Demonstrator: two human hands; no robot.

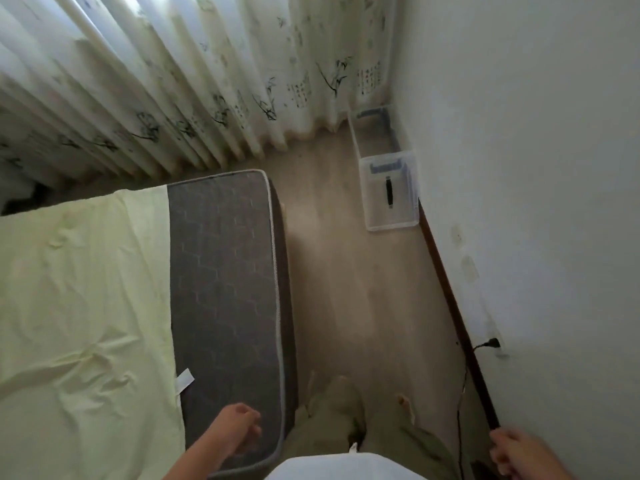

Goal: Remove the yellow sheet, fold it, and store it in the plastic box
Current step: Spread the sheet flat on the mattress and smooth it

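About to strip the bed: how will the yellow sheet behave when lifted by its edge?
Probably floppy: the yellow sheet lies creased on the grey mattress. Likely light, since it looks thin and drapes flat. It may slide off easily, as its edge lies loose, not tucked.

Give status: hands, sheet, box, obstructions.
Left hand over mattress corner, right hand near wall, both empty. Yellow sheet on mattress, untouched. Plastic box on floor by wall; floor between bare.

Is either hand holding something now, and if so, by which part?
Nothing is held. The left hand is above the grey mattress, fingers loosely curled, not touching the yellow sheet; the right hand also looks empty.
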